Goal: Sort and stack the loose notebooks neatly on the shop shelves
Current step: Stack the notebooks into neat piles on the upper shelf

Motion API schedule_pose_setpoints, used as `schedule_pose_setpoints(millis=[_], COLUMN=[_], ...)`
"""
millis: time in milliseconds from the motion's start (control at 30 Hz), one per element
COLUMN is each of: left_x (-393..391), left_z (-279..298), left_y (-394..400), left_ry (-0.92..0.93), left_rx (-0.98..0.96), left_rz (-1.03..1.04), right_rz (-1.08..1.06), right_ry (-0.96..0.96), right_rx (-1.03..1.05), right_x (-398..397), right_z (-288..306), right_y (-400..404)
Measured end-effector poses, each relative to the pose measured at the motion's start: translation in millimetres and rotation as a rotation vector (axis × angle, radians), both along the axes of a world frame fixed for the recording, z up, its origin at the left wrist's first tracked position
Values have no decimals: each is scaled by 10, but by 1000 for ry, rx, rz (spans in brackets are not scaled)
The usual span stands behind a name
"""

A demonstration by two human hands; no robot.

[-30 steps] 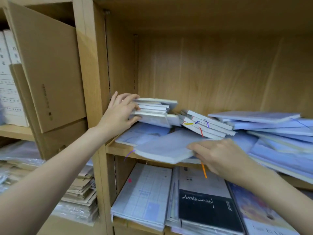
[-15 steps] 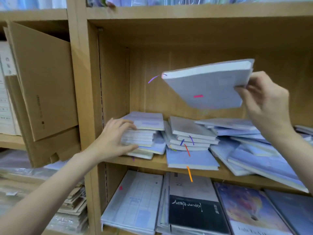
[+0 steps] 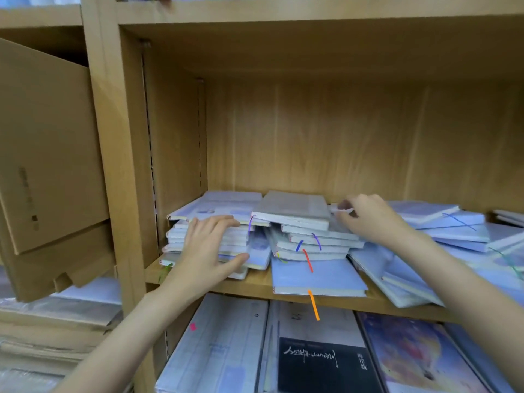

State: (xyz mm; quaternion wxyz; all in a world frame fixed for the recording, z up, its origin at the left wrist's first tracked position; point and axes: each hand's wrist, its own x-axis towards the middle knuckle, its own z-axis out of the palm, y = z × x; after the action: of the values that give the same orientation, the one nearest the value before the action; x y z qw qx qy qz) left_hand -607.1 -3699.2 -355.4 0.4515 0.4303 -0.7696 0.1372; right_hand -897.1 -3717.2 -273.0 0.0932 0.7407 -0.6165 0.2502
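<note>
Two hands [image 3: 211, 251] [image 3: 368, 219] flanking notebook stacks [image 3: 297, 222], left touching

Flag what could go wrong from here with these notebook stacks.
1. The middle stack is skewed, its bottom notebook overhanging the shelf edge; a nudge might tip it off.
2. The left hand presses the left stack, whose layers look uneven and could slide.
3. The right hand reaches over loose notebooks, risking a snagged ribbon.

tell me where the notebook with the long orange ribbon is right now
In the head view, the notebook with the orange ribbon lies flat at the front edge of the middle shelf, at the bottom of the centre stack, between both hands.
</note>
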Motion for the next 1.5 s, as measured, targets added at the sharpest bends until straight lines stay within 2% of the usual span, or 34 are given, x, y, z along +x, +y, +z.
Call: schedule_pose_setpoints(millis=[33, 100, 167, 233, 400, 633, 767, 833, 967, 1100, 1167, 1233, 1367, 1500], left_x=[-24, -63, -103, -145, -153, -152, -152, -201, -533, -990, -1168, -1294, -1428, -1460], left_z=[-10, -31, -87, -170, -228, -237, -147, -36, 117, 189, 254, 307, 288, 283], left_y=[-7, -21, -31, -48, -60, -71, -13, 10, 30, -16, -59, -84, -122, -219], left_ry=[11, 29, 39, 9, -22, -65, -72, -8, 6, -116, -214, -295, -483, -366], left_rx=[-9, -19, -25, -48, -69, -37, 22, 42, 19, 38, -13, 21, 71, 111], left_rz=[13, 38, 69, 105, 146, 193, 238, 236, 147, 48, 28, -4, 49, 4], right_rz=[-13, 119, 267, 299, 263, 227, 87, 16, -47, -41, -72, -72, -65, -28], right_ry=[-11, -36, 39, 137, 228, 264, 325, 327, 321, 303, 377, 457, 461, 546], right_rx=[-26, -85, -62, -11, -54, -49, -84, -104, -11, 53, 52, 19, -101, -47], right_x=[2, 64, 192, 296, 270, 59, -114, -326, -837, -1209, -1237, -1177, -1030, -1116], right_z=[5, 4, -50, -154, -235, -188, -15, 108, 193, 114, 92, 48, -11, 68], right_y=[19, 61, 60, -39, -209, -184, 49, 242, 530, 575, 490, 348, 169, 175])
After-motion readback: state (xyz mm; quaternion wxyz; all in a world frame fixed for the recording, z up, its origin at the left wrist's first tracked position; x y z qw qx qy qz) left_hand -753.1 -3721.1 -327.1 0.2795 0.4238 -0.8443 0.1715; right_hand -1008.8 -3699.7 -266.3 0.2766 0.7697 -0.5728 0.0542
